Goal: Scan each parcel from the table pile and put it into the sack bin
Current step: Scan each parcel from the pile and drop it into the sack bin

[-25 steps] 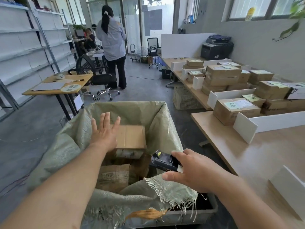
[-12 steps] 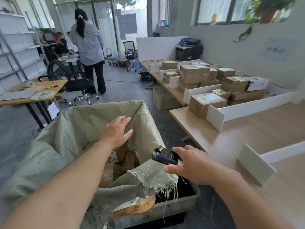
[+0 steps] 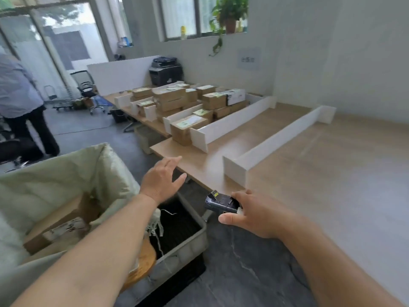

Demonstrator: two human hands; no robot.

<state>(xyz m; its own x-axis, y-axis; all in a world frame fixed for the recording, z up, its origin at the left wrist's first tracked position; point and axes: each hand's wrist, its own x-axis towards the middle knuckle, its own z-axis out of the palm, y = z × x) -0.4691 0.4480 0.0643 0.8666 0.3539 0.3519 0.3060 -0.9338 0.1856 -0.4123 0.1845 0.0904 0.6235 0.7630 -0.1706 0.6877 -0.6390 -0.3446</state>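
Our left hand (image 3: 162, 181) holds nothing, fingers straight, mid frame. Our right hand (image 3: 250, 214) grips the black scanner (image 3: 218, 201) beside it. The parcels (image 3: 188, 103) sit piled on the table (image 3: 309, 173), upper middle; the sack bin (image 3: 55, 173), lower left.

A long light-wood tabletop (image 3: 309, 165) carries upright white divider boards (image 3: 277, 138) that run from its front edge to its back edge. Past the farther board, brown cardboard parcels (image 3: 174, 100) with paper labels lie stacked toward the far end, with the nearest box just beside that board at the front edge.
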